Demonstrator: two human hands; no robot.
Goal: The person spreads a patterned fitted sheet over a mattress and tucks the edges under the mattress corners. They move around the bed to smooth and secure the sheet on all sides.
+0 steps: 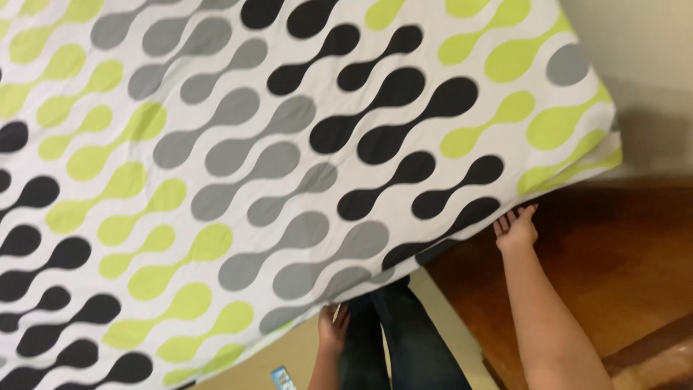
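A bed sheet (289, 166) with a white ground and rounded black, grey and lime-green shapes covers a mattress and fills most of the view. My right hand (515, 230) reaches up to the sheet's lower edge near the corner, its fingers spread and their tips touching the fabric. My left hand (333, 326) is further along the same edge, with its fingers curled against the sheet's hem and partly hidden by it. My legs in dark jeans (393, 339) stand between the two arms.
A reddish-brown wooden floor (613, 267) lies to the right, below the mattress corner. Beyond it rises a pale wall (642, 65). A tan surface (289, 357) with a small blue-and-white item (283, 378) lies at the bottom.
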